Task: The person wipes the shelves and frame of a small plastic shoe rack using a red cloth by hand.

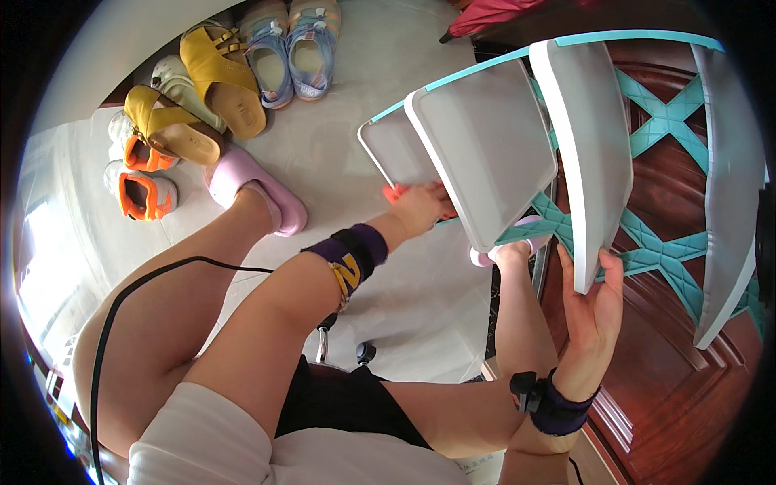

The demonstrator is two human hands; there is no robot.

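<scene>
A shelf rack has grey-white plastic shelves [491, 145] joined by teal X-shaped side braces [667, 118]. My left hand [418, 209] reaches to its bottom shelf [397, 142], holding a red cloth-like piece [394, 193] that shows on both sides of the fingers. Part of this piece is hidden under the hand. My right hand [591, 303] pinches the near corner of a middle shelf [576, 182], thumb on one side and fingers on the other. Both wrists wear dark purple bands; a black device sits on the right one.
Several shoes line the floor at upper left, including yellow sandals [233, 91], blue sneakers [312, 57] and orange-white shoes [145, 197]. A dark red wooden door [642, 388] stands behind the rack. A black cable [112, 327] runs along my left arm. A chair caster [365, 351] shows below.
</scene>
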